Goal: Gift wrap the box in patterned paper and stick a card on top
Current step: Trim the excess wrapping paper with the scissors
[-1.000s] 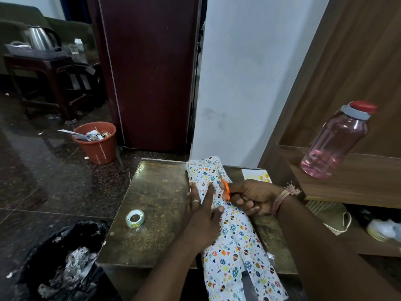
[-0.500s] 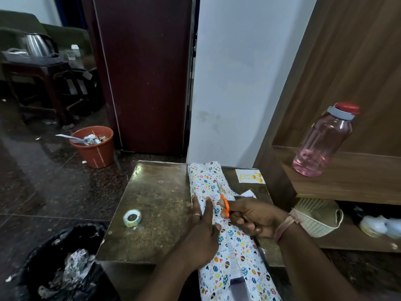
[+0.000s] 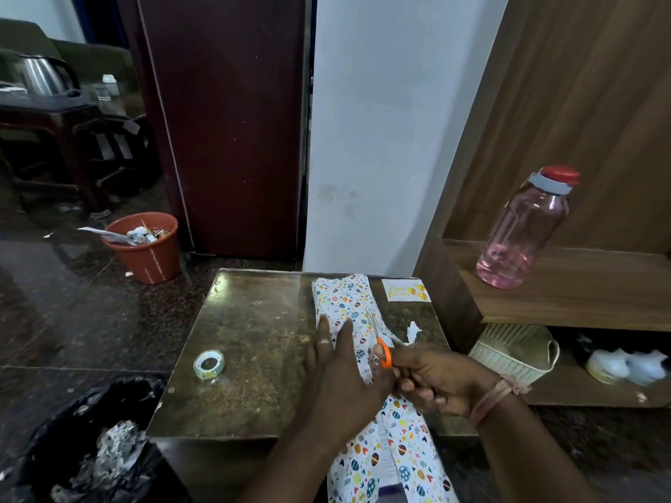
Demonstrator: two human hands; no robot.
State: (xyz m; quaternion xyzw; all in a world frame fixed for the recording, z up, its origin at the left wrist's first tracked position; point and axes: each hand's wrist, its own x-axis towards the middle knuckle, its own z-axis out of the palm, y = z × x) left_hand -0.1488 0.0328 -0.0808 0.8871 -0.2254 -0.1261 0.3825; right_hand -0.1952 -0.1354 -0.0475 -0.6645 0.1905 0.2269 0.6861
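A long strip of white patterned wrapping paper [image 3: 345, 297] lies along the small brown table [image 3: 254, 339] and hangs over its near edge. My left hand [image 3: 336, 368] presses flat on the paper, fingers spread. My right hand [image 3: 435, 379] grips orange-handled scissors [image 3: 381, 348], whose blades point away along the paper. A white birthday card [image 3: 406, 290] with yellow print lies at the table's far right corner. A roll of tape [image 3: 208, 364] sits on the table's left part. The box is not visible; paper covers that spot.
A small torn paper scrap [image 3: 413, 330] lies right of the scissors. A pink water bottle [image 3: 523, 230] stands on the wooden shelf to the right, a cream basket [image 3: 512, 352] below it. A black bin bag [image 3: 90, 441] is at front left, an orange waste bucket [image 3: 145, 246] farther back.
The view has shifted a little. My right hand with the scissors has drawn slightly nearer along the paper; my left hand stays pressed flat on it.
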